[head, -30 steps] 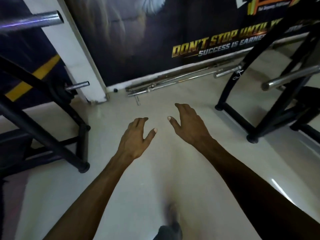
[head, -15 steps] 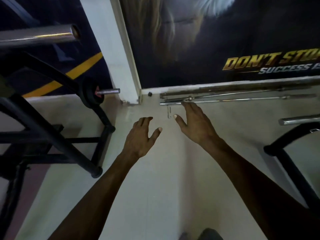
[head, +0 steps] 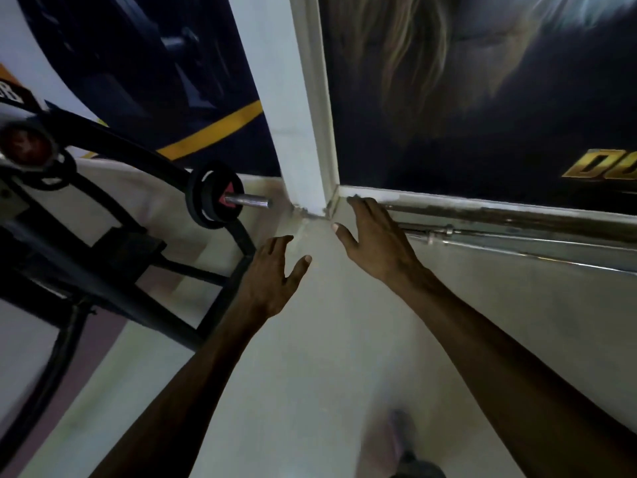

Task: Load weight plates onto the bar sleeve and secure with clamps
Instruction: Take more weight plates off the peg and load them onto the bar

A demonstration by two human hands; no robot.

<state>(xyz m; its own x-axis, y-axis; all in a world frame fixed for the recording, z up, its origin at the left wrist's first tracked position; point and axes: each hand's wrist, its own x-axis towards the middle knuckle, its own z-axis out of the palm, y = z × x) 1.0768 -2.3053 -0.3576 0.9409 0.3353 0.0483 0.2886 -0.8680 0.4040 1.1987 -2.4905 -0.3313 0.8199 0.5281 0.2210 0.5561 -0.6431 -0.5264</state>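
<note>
A black weight plate (head: 206, 196) with a red hub sits on a short chrome peg (head: 249, 201) of the black rack at left centre. My left hand (head: 272, 274) is stretched out over the floor, fingers straight and spread, just below and right of that peg, holding nothing. My right hand (head: 374, 236) reaches further forward, open, its fingertips near the foot of the white pillar and the ends of the chrome bars (head: 517, 232) lying along the wall. A bar's sleeve end (head: 26, 144) shows blurred at the upper left.
The black steel rack (head: 113, 257) fills the left side, its feet on the pale floor (head: 327, 357). A white pillar (head: 303, 132) stands ahead between dark wall banners. My foot (head: 403, 439) shows at the bottom.
I have moved closer to the wall and turned left. The rack's plate and peg now lie near my left hand, and my right hand has reached the bars at the wall's foot.
</note>
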